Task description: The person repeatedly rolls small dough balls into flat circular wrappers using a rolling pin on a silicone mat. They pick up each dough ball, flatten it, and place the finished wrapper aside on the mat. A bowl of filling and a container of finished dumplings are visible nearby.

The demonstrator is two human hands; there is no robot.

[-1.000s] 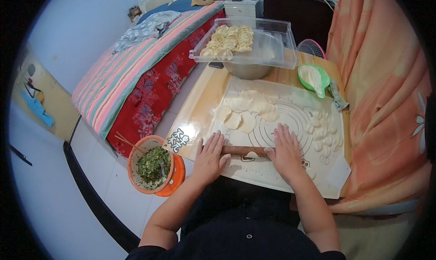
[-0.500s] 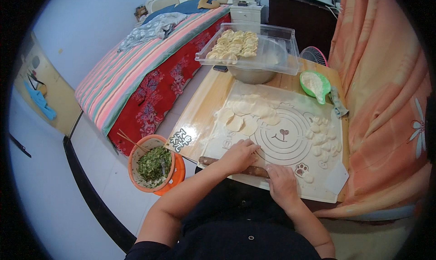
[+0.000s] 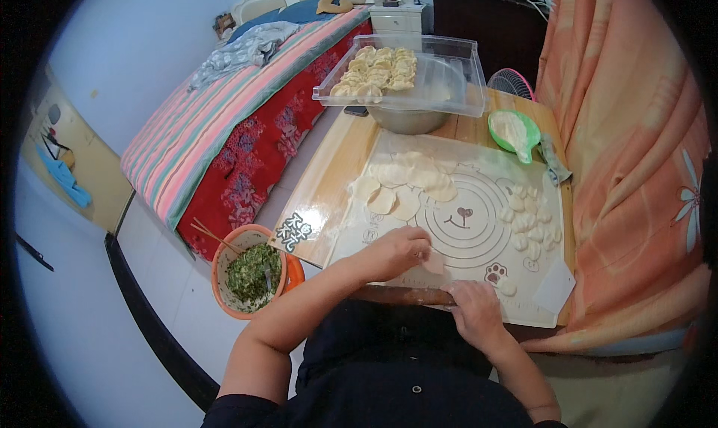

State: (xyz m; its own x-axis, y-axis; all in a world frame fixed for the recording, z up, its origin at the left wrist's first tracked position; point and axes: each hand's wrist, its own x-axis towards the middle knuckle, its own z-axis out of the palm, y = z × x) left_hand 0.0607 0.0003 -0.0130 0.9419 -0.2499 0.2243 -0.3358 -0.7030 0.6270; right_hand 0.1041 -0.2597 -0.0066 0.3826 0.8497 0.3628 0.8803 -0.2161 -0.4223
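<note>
My left hand [image 3: 398,253] is closed at the fingertips on the edge of a small dough wrapper [image 3: 433,263], low over the printed pastry mat [image 3: 389,277]. Close to the mat's near edge, my right hand [image 3: 477,310] grips the right end of a brown wooden rolling pin [image 3: 404,296]. Rolled dough wrappers [image 3: 411,175] lie overlapping on the far left of the mat. Several small dough pieces [image 3: 532,220] are grouped along its right side. One flattened dough piece [image 3: 507,287] rests by the paw print, just beyond my right hand.
A see-through plastic tray [image 3: 467,91] of dumplings sits over a metal bowl [image 3: 407,121] at the table's far end. Flour fills a green scoop-shaped bowl [image 3: 530,139]. A white scraper [image 3: 555,287] lies at right. Left of the table stands an orange basin [image 3: 217,282] with chopped green filling and chopsticks.
My left hand has come off the rolling pin and now pinches the dough wrapper. With my right hand still on it, the pin has shifted toward me.
</note>
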